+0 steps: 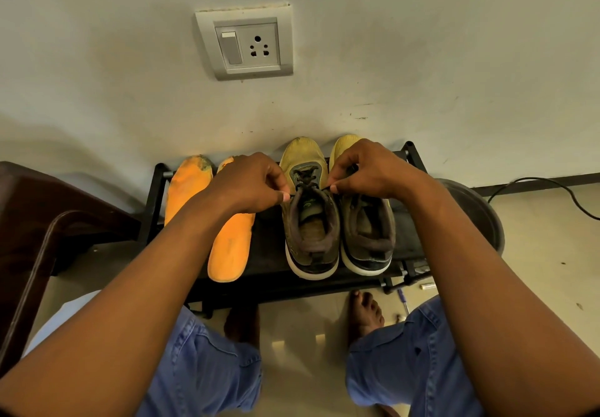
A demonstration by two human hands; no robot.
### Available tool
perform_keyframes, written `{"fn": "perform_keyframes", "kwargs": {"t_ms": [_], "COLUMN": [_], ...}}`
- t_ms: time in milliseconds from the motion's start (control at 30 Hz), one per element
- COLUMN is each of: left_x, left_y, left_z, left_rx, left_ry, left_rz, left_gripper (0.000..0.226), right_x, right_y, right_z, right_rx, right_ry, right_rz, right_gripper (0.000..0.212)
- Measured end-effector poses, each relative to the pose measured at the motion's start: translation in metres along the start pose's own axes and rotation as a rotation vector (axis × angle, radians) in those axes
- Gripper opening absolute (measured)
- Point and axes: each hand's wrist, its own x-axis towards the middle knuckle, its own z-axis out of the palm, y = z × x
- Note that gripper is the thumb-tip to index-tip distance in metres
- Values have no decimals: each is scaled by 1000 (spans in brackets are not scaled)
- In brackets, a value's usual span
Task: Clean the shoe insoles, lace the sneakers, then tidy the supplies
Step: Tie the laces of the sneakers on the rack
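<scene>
- Nearest to me I am seeing two knees in blue denim shorts (207, 368) and two bare feet (365, 316) standing on the pale tiled floor (298, 335).
- Both forearms are reaching forward over the knees toward a low black shoe rack (266, 254).
- On the rack two orange insoles (229, 251) are lying flat at the left side, one beside the other; my left arm is covering a part of both.
- To the right of them, two yellow-green sneakers (311, 231) are standing side by side, touching each other, heels toward me and toes toward the wall.
- The left hand (250, 186) is pinching one end of the dark lace (303, 178) of the left sneaker between thumb and forefinger, the other fingers curled in.
- The right hand (370, 169) is pinching the other end of the same lace just above the gap between the two shoes, and it is partly hiding the tongue of the right one.
- The lace is crossing through the upper eyelets of the left sneaker.
- At the left edge a dark brown plastic chair (42, 238) is standing; at the right a dark round tub (477, 215) is sitting just beside the rack.
- Farther, a black cable (552, 189) is running on the floor along the wall.
- On the pale wall (422, 59) behind, a grey switch and socket plate (245, 44) is sitting.
</scene>
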Motion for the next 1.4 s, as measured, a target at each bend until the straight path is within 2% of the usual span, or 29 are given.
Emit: {"fn": "perform_keyframes", "kwargs": {"t_ms": [233,500,833,1000,1133,1400], "left_x": [1,2,-1,0,-1,-3], "left_y": [-1,-2,1,0,2,11], "left_z": [0,0,-2,0,-3,2], "left_rx": [61,111,207,207,52,-66], "left_ry": [3,14,50,53,-24,-67], "left_rz": [-91,-180,-247,-220,-137,-59], "left_gripper": [6,6,3,4,16,17], "right_x": [-2,-1,-2,-2,1,3], "right_y": [-2,0,4,4,4,-2], "right_z": [-2,-3,-8,-8,-4,2], "right_rx": [9,-121,-211,-214,-180,-122], "right_ry": [3,73,142,137,90,-43], "right_rz": [11,43,50,48,44,11], "right_gripper": [22,7,7,7,9,16]}}
